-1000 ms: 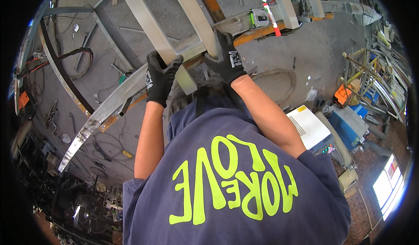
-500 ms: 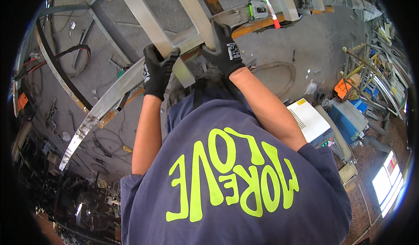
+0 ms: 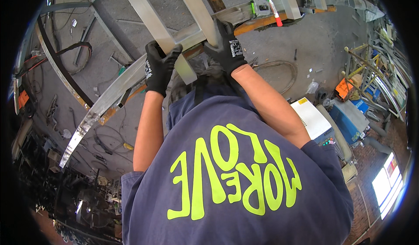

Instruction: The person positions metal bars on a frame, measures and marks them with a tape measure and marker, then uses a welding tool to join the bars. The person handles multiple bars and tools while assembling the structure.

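Your left hand point(image 3: 159, 68) wears a black glove, and its fingers are wrapped tight around a flat silver metal bar point(image 3: 150, 20) that runs up and away from you. Your right hand point(image 3: 228, 48) is gloved in black too, and its fingers are closed around a second metal bar point(image 3: 194, 9) just beside the first one. Both bars meet a long curved metal rail point(image 3: 109, 94), which sweeps from the lower left up across the middle, right under your hands. The bars and the rail together look like part of a big metal frame that sits above a grey concrete floor point(image 3: 323, 40). Farther along the rail, up near the top, a red and white marker pen point(image 3: 273, 5) lies next to a small green and grey tool point(image 3: 260, 7). A loop of cable point(image 3: 283, 70) lies on the floor to the right of your right arm. Lower on the right there is a white box-shaped machine point(image 3: 310, 118), and next to it a blue machine point(image 3: 349, 120). An orange box point(image 3: 345, 88) sits near a pile of metal rods point(image 3: 384, 70) at the right edge. On the left, dark cables point(image 3: 70, 53) curl over the floor.
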Demonstrator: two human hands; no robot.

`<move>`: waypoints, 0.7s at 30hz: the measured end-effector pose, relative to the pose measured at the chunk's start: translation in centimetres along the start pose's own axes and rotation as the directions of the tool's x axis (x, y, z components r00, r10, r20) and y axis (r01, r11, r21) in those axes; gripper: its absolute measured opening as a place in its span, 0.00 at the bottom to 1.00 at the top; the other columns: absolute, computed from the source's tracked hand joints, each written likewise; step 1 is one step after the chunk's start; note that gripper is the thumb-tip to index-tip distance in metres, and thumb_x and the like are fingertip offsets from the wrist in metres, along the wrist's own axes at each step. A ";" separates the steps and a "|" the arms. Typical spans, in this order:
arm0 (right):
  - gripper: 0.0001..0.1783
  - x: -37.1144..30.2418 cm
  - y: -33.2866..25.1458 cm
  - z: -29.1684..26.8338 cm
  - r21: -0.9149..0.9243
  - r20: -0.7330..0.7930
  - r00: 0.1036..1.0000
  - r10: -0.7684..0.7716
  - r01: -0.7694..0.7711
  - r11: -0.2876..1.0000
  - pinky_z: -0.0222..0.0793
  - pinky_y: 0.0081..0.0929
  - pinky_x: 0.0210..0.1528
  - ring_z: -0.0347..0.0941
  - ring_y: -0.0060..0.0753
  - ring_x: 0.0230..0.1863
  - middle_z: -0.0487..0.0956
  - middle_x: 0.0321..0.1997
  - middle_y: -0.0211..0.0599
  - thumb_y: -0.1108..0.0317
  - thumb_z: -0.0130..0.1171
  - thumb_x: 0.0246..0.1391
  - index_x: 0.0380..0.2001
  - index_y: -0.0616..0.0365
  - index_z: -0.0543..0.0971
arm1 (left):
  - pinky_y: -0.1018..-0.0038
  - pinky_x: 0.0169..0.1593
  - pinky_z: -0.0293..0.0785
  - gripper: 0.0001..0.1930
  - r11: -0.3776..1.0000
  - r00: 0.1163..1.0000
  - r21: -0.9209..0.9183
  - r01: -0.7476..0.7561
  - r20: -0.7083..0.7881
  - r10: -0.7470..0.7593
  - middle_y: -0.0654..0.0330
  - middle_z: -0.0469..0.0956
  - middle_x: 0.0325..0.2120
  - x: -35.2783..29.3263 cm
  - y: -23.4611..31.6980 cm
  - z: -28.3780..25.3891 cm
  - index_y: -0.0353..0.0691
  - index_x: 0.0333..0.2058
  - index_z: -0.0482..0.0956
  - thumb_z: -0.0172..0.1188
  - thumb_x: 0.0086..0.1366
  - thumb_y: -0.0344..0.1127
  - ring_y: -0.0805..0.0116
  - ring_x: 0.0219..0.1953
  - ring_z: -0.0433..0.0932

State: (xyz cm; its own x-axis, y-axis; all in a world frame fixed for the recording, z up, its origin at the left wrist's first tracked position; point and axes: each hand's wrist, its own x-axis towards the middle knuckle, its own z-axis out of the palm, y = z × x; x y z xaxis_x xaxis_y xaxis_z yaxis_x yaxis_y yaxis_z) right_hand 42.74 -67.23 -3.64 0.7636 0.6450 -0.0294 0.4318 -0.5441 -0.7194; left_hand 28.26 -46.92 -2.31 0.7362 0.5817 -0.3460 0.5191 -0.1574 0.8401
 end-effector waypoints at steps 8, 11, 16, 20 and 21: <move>0.51 -0.2 0.1 0.1 -0.063 0.036 0.998 0.057 -0.054 0.997 0.74 0.55 0.61 0.72 0.66 0.62 0.67 0.69 0.64 0.50 0.68 0.53 0.74 0.60 0.60 | 0.66 0.44 0.80 0.33 1.000 1.000 -0.005 0.010 -0.003 -0.010 0.51 0.82 0.36 0.1 0.0 0.1 0.31 0.47 0.71 0.78 0.60 0.51 0.62 0.37 0.82; 0.51 -0.5 -0.2 0.6 -0.141 0.048 0.993 0.110 -0.103 0.985 0.73 0.57 0.61 0.72 0.66 0.63 0.65 0.70 0.63 0.51 0.66 0.56 0.76 0.58 0.56 | 0.66 0.43 0.80 0.33 1.000 1.000 0.011 0.008 0.003 -0.008 0.51 0.82 0.36 0.2 0.4 0.0 0.31 0.47 0.71 0.78 0.60 0.51 0.62 0.36 0.82; 0.51 -0.6 -1.1 0.3 -0.202 0.082 0.987 0.140 -0.121 0.972 0.73 0.56 0.61 0.70 0.68 0.66 0.61 0.73 0.64 0.50 0.64 0.60 0.78 0.56 0.51 | 0.67 0.42 0.80 0.33 1.000 1.000 0.010 0.023 0.011 -0.023 0.52 0.82 0.36 0.1 0.7 -0.1 0.30 0.47 0.71 0.78 0.60 0.51 0.63 0.36 0.82; 0.49 -0.5 -1.5 0.2 -0.178 0.097 0.977 0.189 -0.169 0.969 0.69 0.60 0.62 0.67 0.64 0.68 0.61 0.74 0.59 0.52 0.65 0.60 0.77 0.56 0.54 | 0.66 0.42 0.80 0.32 1.000 1.000 0.014 0.013 0.006 -0.013 0.52 0.82 0.36 0.2 0.6 -0.1 0.31 0.47 0.71 0.79 0.60 0.51 0.63 0.35 0.82; 0.49 -0.5 -1.6 0.2 -0.183 0.103 0.974 0.200 -0.179 0.967 0.69 0.61 0.62 0.67 0.64 0.69 0.61 0.73 0.59 0.52 0.65 0.60 0.77 0.56 0.54 | 0.66 0.42 0.80 0.32 1.000 1.000 0.017 0.014 0.007 -0.014 0.52 0.82 0.36 0.1 0.5 -0.1 0.31 0.47 0.72 0.79 0.60 0.51 0.63 0.35 0.81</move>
State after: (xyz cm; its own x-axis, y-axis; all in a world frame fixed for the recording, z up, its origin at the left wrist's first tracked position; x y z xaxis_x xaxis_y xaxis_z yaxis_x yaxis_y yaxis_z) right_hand 41.60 -66.62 -2.61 0.7811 0.5747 -0.2441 0.3682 -0.7397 -0.5633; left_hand 28.61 -46.85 -1.89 0.7320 0.5779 -0.3608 0.5365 -0.1627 0.8281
